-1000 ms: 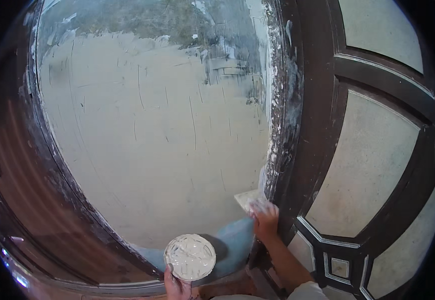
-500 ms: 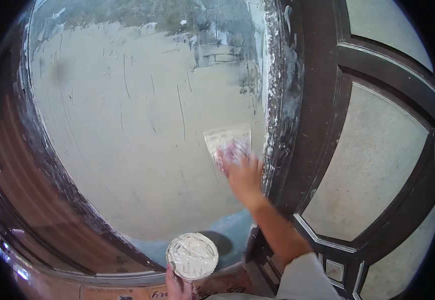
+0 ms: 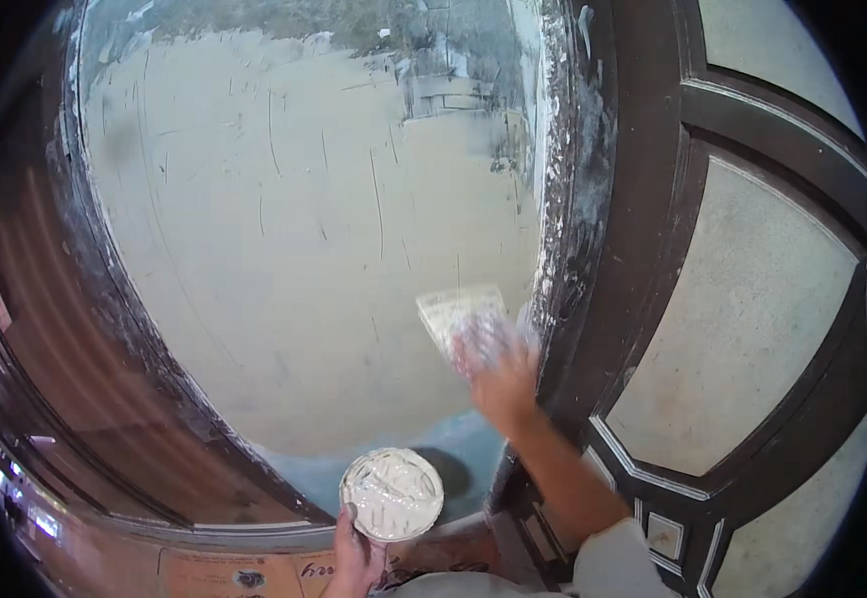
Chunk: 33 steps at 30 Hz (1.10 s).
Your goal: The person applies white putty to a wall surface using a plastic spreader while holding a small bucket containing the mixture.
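My right hand (image 3: 503, 377) is closed around a flat, wide putty scraper (image 3: 458, 314), smeared whitish. Its broad edge lies against the wall panel (image 3: 254, 289), which is coated in pale, cream-grey filler with thin dark scratches. Blue-grey surface shows along the panel's top and bottom. Low in front of me, my left hand (image 3: 359, 558) grips a round tub (image 3: 349, 485) from its lower left side, thumb at the rim. Thick white filler paste (image 3: 394, 493) fills the tub, its surface marked by ridges.
A paint-chipped frame (image 3: 558, 189) borders the panel on the right, beside a dark door (image 3: 643, 249) with pale insets. Brown glossy wood (image 3: 95, 329) stands at the left. Printed cardboard (image 3: 224, 576) lies along the bottom.
My right hand has drawn the scraper down along the panel. The whole view has shifted slightly, and the left hand still holds the tub.
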### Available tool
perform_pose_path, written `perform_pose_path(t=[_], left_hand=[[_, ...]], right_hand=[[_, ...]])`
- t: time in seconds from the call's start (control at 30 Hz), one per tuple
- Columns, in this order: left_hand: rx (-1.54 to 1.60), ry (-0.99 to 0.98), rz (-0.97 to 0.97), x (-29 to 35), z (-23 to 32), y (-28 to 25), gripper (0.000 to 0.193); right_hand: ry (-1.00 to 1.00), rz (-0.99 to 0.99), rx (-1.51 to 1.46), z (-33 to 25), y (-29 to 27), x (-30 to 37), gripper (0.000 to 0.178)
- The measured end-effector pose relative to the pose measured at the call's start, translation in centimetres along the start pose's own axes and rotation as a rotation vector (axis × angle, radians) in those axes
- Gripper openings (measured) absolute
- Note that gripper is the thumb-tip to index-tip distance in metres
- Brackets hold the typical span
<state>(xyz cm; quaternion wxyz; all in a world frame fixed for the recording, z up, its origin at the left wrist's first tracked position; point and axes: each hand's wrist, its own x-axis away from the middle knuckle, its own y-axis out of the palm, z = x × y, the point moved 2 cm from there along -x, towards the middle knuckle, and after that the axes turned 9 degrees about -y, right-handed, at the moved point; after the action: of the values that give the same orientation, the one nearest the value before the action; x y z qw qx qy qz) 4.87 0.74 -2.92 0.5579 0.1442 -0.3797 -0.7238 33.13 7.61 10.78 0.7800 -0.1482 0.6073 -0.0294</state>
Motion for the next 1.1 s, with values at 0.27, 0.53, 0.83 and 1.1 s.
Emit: perform_pose_path(t=[0.27,0.53,0.83,1.1], left_hand=[[0.09,-0.011,0.01,1.6,-0.3,-0.2,0.057],[0.078,0.117,0.021,3.7,3.1,-5.3,0.057],[0.095,0.083,-0.018,4.5,6.3,-8.4,0.056],[0.087,0.029,-0.064,5.9,8.1,-10.2,0.058]], right_hand=[[-0.088,0.057,0.123,-0.4,2.3,-16.0,0.054],[0.055,-0.524,-0.044,-13.2,7.4,16.6,0.056],[-0.054,-0.16,-0.168,-8.2,3.4,1.3,0.056],[0.044,-0.035,0.07,-7.5,2.9,-13.8,0.049]])
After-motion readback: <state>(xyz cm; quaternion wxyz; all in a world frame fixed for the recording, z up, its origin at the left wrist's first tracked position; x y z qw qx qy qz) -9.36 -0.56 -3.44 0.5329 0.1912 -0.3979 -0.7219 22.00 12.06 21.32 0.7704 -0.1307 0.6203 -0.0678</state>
